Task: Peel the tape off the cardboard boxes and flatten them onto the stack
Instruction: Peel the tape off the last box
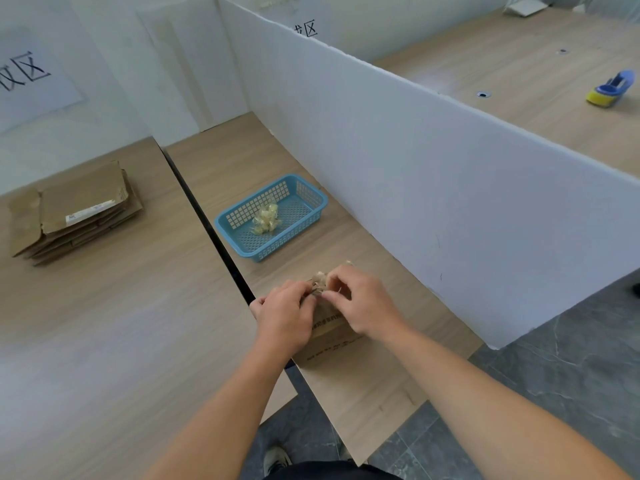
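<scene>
On left table (104, 323), far left: stack of flattened boxes (74, 216). On middle table (363, 393), across gap: basket (311, 216), wad of tape (266, 220) in it. Nearer than basket, same table: cardboard box (329, 337); left hand (284, 317) round its left side, right hand (360, 303) at tape scrap (318, 282) on its far end. Right of both: upright partition (415, 174). Beyond partition, far right: tape dispenser (611, 90).
</scene>
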